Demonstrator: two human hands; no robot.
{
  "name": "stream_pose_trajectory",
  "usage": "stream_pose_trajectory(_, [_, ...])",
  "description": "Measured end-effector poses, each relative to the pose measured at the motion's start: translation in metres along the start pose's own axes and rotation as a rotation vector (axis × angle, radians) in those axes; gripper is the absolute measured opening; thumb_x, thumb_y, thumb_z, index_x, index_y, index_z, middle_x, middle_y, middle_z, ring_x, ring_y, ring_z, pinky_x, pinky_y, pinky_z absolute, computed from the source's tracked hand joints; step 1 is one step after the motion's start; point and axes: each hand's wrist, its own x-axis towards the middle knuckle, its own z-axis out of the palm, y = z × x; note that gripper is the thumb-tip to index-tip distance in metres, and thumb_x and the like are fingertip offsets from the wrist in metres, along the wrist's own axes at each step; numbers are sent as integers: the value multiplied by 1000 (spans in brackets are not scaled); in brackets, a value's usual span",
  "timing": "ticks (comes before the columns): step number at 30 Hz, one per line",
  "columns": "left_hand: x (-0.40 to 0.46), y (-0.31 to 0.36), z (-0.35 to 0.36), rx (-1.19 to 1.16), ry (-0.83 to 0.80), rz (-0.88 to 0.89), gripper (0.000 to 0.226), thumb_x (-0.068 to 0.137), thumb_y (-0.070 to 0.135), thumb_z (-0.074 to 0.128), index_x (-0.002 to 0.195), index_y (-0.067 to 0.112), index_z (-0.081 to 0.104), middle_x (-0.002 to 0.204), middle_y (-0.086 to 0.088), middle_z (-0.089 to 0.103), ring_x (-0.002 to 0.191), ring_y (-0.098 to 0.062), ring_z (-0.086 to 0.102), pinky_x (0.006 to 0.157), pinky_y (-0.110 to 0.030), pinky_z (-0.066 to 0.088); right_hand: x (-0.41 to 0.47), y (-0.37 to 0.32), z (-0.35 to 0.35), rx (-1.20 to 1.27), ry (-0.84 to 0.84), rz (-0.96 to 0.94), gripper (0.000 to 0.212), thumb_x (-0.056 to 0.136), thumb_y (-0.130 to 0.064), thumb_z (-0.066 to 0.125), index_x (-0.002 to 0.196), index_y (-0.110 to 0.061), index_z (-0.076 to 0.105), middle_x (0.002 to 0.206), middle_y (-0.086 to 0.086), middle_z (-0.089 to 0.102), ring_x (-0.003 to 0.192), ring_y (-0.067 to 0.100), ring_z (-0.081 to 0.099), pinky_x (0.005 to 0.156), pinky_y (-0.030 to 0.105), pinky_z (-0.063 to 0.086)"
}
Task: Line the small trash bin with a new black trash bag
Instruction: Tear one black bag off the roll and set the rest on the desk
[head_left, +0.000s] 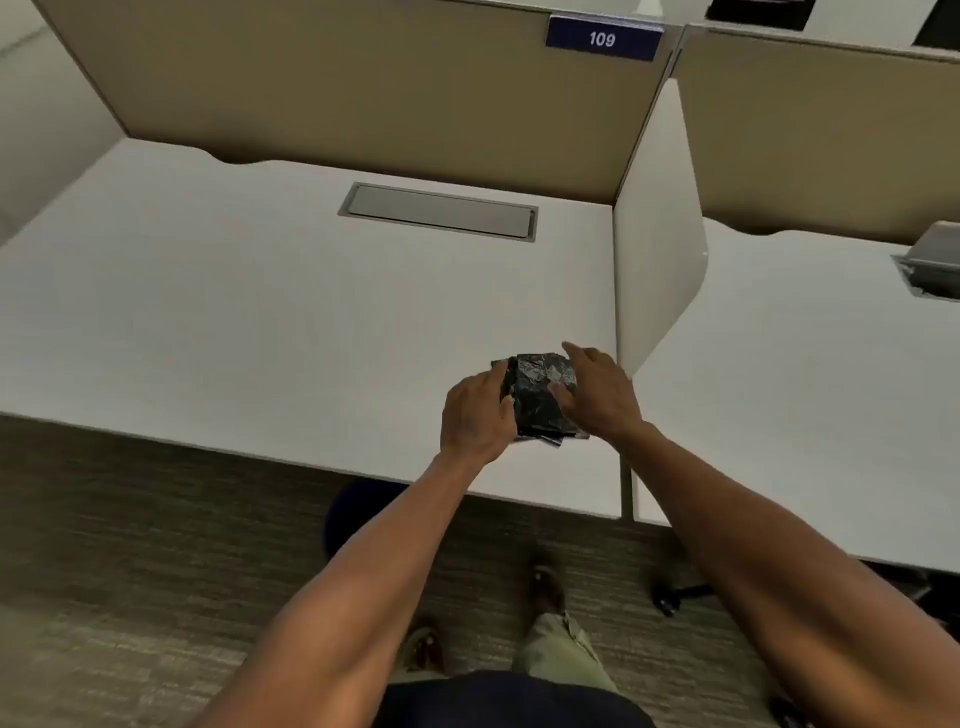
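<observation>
On the white desk (260, 312) near its front edge, folded black trash bag (540, 397), left hand (475, 415) gripping its left side, right hand (597, 395) spread flat on top.

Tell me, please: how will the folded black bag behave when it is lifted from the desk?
The folded black bag looks like thin crinkled plastic, so probably light and floppy, unfolding once lifted. Its glossy surface may be slippery on the smooth desk.

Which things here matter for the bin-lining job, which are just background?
Job:
folded black trash bag
left hand, gripping it
right hand, fingers on it

Background:
desk
cable flap
109 sign
divider panel

Bin: not clearly in view.
</observation>
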Motion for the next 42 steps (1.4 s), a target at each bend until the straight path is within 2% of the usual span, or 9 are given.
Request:
stream_pose_trajectory(10, [37,13,41,-20,-26,-218,58,98,24,58,155,15,45,146,-11,60,133,-33,55,113,-43,42,80,42,25,-69,-396,-79,85,96,-45,65,164,-14,22,168,12,30,157,30,21,122,49,30])
stream_pose_trajectory(14, [47,16,56,-53,-10,-291,60,99,24,57,156,18,43,149,-10,58,136,-32,53,114,-43,40,92,53,39,-36,-422,-110,86,92,-43,71,162,-16,28,156,15,45,146,34,38,117,48,37])
stream_pose_trajectory(19, [50,9,64,-75,-10,-348,61,99,25,58,157,20,41,150,-9,57,138,-31,51,115,-43,41,94,59,47,89,-334,-148,69,82,-30,80,145,-15,56,133,15,62,127,35,53,103,42,47])
stream_pose_trajectory(22, [48,3,67,-136,13,-397,62,99,26,58,158,23,39,155,-5,53,143,-27,46,116,-41,38,97,56,44,218,-317,-135,51,78,-20,83,127,-12,71,121,16,67,115,34,63,91,37,50])
stream_pose_trajectory(29, [40,-6,52,-329,87,-391,66,99,46,61,158,25,39,161,-1,44,146,-22,44,118,-41,41,91,50,16,882,-417,37,36,78,3,82,106,-15,70,103,11,71,102,32,68,85,42,61])
stream_pose_trajectory(34, [37,1,5,-553,20,-275,64,82,63,69,137,34,61,165,2,39,146,-10,40,116,-31,37,89,33,-19,1381,-709,129,42,85,19,68,118,-6,66,100,21,76,89,35,74,77,40,64])
stream_pose_trajectory(37, [36,8,-37,-744,-136,-263,55,74,64,76,122,41,64,147,2,62,129,-11,60,110,-39,48,88,21,-41,1508,-837,91,44,84,18,65,121,-7,66,103,18,77,89,31,76,77,38,65])
stream_pose_trajectory(39, [33,8,-62,-873,-253,-297,68,71,65,81,129,40,56,129,-5,72,119,-22,69,103,-50,54,88,11,-51,1554,-813,74,45,83,13,65,124,-7,64,106,17,76,91,30,76,78,39,65])
stream_pose_trajectory(42, [22,1,-87,-1022,-323,-294,86,75,55,84,148,45,39,130,-11,72,123,-28,68,103,-46,55,88,-1,-59,1645,-692,120,46,90,13,59,133,-5,61,117,19,70,100,31,71,85,38,64])
